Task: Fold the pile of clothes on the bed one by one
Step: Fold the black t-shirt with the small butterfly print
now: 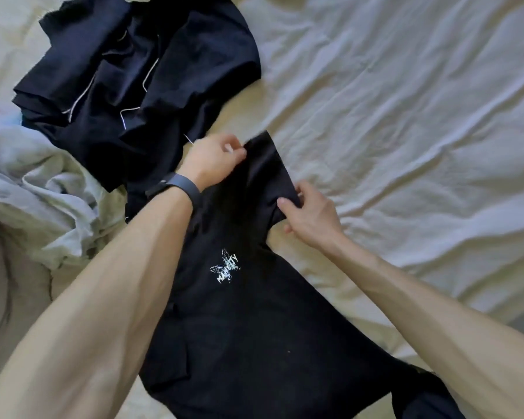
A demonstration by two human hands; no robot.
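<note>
At the near edge of the bed [406, 116], a black shirt [254, 328] lies spread face up, its white print [226, 266] showing and one sleeve [266, 170] pointing toward the middle of the sheet. The left hand [209, 161], with a dark band [179, 186] on the wrist, pinches the sleeve's far edge with curled fingers. The right hand [309, 216] grips the sleeve's near edge, thumb on top and fingers tucked under the cloth. The shirt looks light, thin and limp. It should drape and wrinkle wherever it is not held, and the soft sheet under it may drag along. Seams and hems are the best holds, such as the sleeve cuff, shoulder line and bottom hem, taken at two points so that each fold stays straight. The pile [139, 71] of dark clothes sits at the bed's far left, just beyond the left hand, beside a crumpled blanket [43, 192].
</note>
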